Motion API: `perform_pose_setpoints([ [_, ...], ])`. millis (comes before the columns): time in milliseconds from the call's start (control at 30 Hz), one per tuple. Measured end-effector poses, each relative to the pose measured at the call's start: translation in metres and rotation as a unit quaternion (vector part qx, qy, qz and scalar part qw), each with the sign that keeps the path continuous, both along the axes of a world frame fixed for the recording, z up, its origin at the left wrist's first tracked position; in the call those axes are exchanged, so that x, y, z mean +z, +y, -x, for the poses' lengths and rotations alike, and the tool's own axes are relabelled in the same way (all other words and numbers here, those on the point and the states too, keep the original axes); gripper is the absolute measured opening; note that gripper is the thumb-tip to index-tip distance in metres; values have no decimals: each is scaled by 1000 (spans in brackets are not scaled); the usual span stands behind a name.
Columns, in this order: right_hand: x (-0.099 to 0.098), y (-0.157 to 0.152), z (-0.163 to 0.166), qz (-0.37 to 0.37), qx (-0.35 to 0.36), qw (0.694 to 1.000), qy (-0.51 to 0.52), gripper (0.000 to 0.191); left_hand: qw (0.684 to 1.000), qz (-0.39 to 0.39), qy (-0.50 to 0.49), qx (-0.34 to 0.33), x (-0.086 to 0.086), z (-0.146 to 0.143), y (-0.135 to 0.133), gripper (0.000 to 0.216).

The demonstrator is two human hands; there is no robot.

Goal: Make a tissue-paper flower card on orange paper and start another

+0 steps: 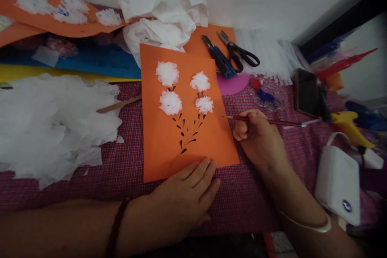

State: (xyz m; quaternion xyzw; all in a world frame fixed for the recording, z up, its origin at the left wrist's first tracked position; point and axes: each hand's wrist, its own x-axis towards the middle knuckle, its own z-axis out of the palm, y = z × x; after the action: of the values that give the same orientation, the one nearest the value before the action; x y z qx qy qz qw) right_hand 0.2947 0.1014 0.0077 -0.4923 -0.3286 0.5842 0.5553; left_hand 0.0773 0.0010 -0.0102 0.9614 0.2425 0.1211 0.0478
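An orange paper sheet (163, 137) lies on the red checked cloth, bearing several white tissue flowers (167, 73) and dark blue painted stems and leaves (187, 133). My left hand (187, 195) lies flat with fingers stretched out, pressing the sheet's near edge. My right hand (256, 135) rests just right of the sheet, its fingers pinched round a thin red paintbrush (281, 122) whose tip points left towards the sheet's right edge.
A heap of white tissue pieces (51, 125) lies at the left, crumpled white paper (160, 8) at the back. Scissors (238, 50) and a blue cutter (220, 58) lie behind the sheet. A paint palette (267, 94), a phone (305, 92) and a white box (338, 181) sit at right.
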Motion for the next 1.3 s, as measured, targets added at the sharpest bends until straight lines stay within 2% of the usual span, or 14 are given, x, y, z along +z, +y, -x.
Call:
perform_pose_setpoints([
  [133, 0, 1, -2, 8, 2, 1000, 9, 8, 1000, -9, -11, 8, -3, -1, -1, 56],
  [467, 0, 0, -5, -3, 30, 1000, -6, 6, 1000, -12, 13, -12, 6, -1, 3, 50],
  [633, 0, -4, -7, -35, 61, 995, -76, 14, 1000, 4, 20, -16, 5, 1, 2, 52],
  [767, -3, -10, -6, -75, 34, 985, -152, 8, 999, 17, 26, -15, 7, 1, 3, 54],
  [900, -6, -17, -2, -108, 16, 968, -224, 18, 1000, 17, 24, -10, 7, 0, 3, 51],
  [1100, -3, -20, 4, -110, 31, 955, -274, 19, 1000, 14, 16, -3, 3, -1, 3, 52],
  [1300, -6, -21, 1, -115, 27, 957, -266, 17, 1000, 14, 11, -6, 2, -2, 2, 51],
])
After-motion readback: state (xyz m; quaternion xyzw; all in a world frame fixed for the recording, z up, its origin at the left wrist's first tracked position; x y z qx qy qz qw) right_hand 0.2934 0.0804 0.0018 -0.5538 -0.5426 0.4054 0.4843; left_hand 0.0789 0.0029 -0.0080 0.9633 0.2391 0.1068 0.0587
